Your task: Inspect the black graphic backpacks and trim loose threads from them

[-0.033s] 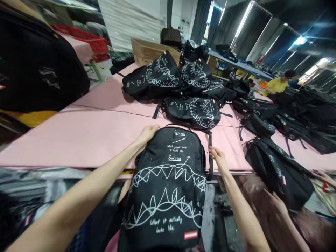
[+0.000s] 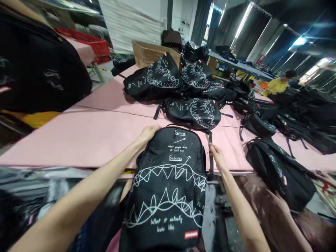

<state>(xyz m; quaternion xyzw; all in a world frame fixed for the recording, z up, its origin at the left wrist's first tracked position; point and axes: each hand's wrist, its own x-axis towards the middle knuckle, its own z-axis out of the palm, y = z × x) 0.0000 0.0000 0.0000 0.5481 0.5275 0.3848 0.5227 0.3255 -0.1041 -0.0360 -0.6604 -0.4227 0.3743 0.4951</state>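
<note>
A black backpack (image 2: 168, 182) with white scribbled drawings, "Success" lettering and a red label leans in front of me, its top against the table edge. My left hand (image 2: 150, 133) is closed on its upper left edge, the fingers partly hidden. On the other side, my right hand (image 2: 217, 152) pinches a black strap (image 2: 211, 164) hanging beside the bag. Just beyond the bag's top handle, another printed backpack (image 2: 193, 112) lies on the pink table (image 2: 105, 140).
More black backpacks (image 2: 157, 77) are piled behind, near a cardboard box (image 2: 144, 52). On the right, a co-worker's hand (image 2: 279, 203) touches another backpack (image 2: 278, 171). A large black bag (image 2: 39, 70) stands close on the left. A red crate (image 2: 91, 45) is beyond it.
The large black bag at the far left has shifted slightly to the right. My hands and the backpack between them look almost unchanged.
</note>
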